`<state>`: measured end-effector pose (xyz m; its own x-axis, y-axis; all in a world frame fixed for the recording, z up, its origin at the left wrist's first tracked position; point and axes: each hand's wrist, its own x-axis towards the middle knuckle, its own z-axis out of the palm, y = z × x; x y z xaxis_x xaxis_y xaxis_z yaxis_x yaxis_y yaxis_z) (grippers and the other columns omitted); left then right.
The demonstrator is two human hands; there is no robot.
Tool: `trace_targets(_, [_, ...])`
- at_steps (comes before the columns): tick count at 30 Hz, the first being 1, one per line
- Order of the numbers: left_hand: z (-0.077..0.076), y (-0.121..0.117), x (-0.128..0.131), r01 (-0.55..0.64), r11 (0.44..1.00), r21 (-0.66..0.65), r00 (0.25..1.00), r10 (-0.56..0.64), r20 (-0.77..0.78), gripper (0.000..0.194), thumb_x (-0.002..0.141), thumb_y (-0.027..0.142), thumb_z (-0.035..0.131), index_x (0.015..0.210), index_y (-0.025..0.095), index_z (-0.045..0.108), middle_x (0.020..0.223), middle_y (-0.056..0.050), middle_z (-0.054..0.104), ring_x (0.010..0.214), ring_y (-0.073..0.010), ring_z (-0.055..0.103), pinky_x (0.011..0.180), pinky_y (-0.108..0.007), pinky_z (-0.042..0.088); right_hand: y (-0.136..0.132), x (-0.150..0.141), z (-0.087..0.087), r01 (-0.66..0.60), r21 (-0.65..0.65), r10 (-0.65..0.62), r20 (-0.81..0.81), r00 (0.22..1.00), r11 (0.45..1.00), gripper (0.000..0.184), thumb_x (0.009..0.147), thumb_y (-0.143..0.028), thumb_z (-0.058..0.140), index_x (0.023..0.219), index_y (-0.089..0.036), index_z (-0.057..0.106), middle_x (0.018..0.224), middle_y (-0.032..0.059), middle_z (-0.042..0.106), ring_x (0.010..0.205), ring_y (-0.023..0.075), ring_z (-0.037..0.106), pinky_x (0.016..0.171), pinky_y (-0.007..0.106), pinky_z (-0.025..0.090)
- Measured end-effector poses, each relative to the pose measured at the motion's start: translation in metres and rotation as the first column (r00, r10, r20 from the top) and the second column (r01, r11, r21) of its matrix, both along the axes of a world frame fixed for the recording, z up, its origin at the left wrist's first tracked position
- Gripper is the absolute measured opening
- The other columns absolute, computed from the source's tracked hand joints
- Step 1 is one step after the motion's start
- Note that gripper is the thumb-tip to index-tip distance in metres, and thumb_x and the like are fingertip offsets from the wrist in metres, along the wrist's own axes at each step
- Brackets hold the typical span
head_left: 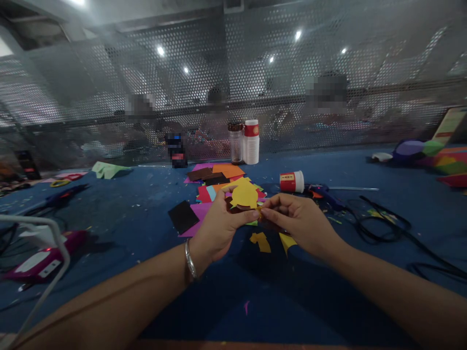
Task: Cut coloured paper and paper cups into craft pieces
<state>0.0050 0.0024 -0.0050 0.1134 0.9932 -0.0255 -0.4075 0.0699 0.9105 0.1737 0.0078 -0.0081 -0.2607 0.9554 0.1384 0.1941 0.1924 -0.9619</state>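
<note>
Left hand (221, 218): pinches the yellow paper cut-out, thumb in front, fingers behind; a silver bracelet (189, 259) sits on the wrist.
Yellow paper cut-out (245, 194): raised above the table (219, 301), in front of the coloured sheets (228, 170); roundish, with pointed edges.
Right hand (304, 221): thumb and fingertips pressed together on a small orange piece (260, 212), beside the left thumb.
Black sheet (183, 217): partly over a purple sheet (200, 214), left of the hands.
Orange scrap (261, 242): flat on the table, below the hands.
Paper cup (292, 182): lying on its side, red and white, near a glue gun (327, 195).
Glass jar (236, 146): upright at the back, just beside a cup stack (251, 148).
</note>
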Motion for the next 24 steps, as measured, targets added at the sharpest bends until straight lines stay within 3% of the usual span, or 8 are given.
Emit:
trace_targets(7, [-0.0016,0.0014,0.0003,-0.016,1.000,0.020,1.000,0.016,0.005,0.071,0.058,-0.001,0.081,0.115,0.020,0.045,0.105,-0.006,0.070,0.096,-0.0192,0.067,0.089,-0.033,0.051,-0.0041,-0.0031,0.0018,-0.042,-0.005,0.042,0.000,0.999,0.999,0.015,0.081,-0.034,0.066,0.083,-0.020,0.061,0.069,-0.0018,0.067,0.062,0.0127,0.066,0.059,0.026,0.052])
trace_targets(12, [-0.0017,0.0009,-0.0008,-0.028,0.999,0.019,1.000,0.028,-0.007,0.068,0.056,-0.002,0.081,0.111,0.019,0.047,0.095,-0.003,0.069,0.087,-0.0152,0.066,0.083,-0.029,0.051,-0.0062,-0.0039,0.0013,-0.044,0.088,0.036,0.098,0.995,0.995,0.013,0.082,-0.033,0.062,0.086,-0.021,0.058,0.067,-0.0015,0.068,0.063,0.0153,0.066,0.059,0.027,0.051])
trace_targets(19, [-0.0023,0.0005,-0.0017,0.040,0.998,0.045,0.999,-0.041,0.007,0.067,0.056,0.000,0.083,0.110,0.019,0.047,0.097,-0.003,0.069,0.088,-0.0146,0.066,0.082,-0.027,0.051,-0.0088,-0.0011,0.0027,-0.016,0.220,-0.023,0.171,0.985,0.975,0.011,0.085,-0.032,0.059,0.085,-0.021,0.061,0.070,-0.0005,0.068,0.064,0.0147,0.064,0.060,0.027,0.050])
trace_targets(24, [-0.0027,-0.0009,-0.0013,0.047,0.997,0.056,0.999,-0.048,0.016,0.069,0.057,-0.001,0.082,0.113,0.020,0.046,0.099,-0.003,0.069,0.088,-0.0144,0.067,0.083,-0.028,0.052,-0.0086,-0.0005,0.0037,-0.019,0.211,-0.020,0.177,0.984,0.977,0.011,0.086,-0.032,0.058,0.085,-0.021,0.060,0.066,-0.0015,0.066,0.060,0.0135,0.062,0.055,0.025,0.048])
